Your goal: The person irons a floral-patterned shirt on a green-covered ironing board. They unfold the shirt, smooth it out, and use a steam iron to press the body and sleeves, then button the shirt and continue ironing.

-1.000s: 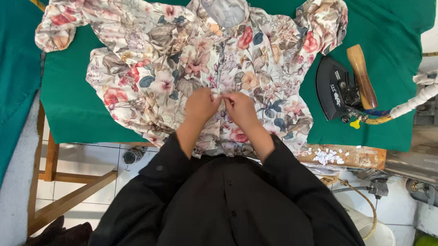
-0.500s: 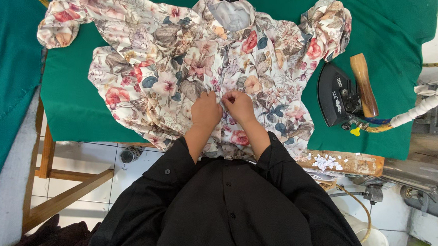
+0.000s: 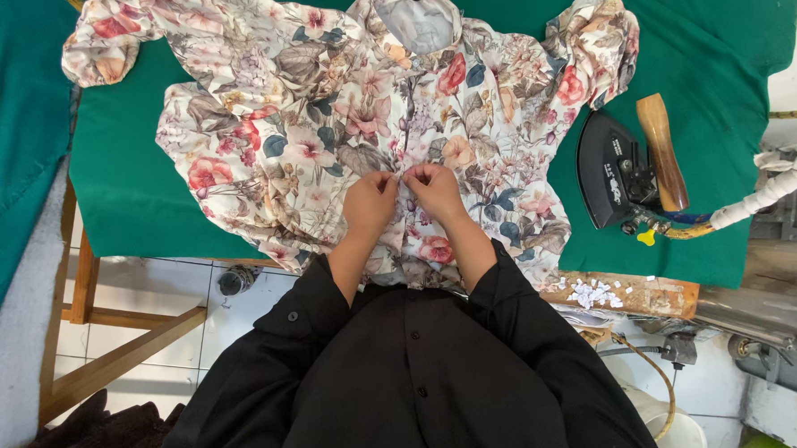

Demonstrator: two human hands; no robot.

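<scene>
Buttoning blouse (image 3: 322, 120) on bench (image 3: 128, 191): both hands (image 3: 371, 201) (image 3: 433, 188) pinch the placket low down. Upper front looks closed; hem left.

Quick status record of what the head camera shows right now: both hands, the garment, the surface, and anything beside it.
left hand: pinching the front opening of the floral blouse, fingers closed on the cloth
right hand: pinching the same opening, next to the left hand
garment: spread flat, front up, collar away from the person
surface: green padded table
beside garment: black iron with wooden handle, lying to the right, apart from the blouse
sleeves: person wears black
</scene>
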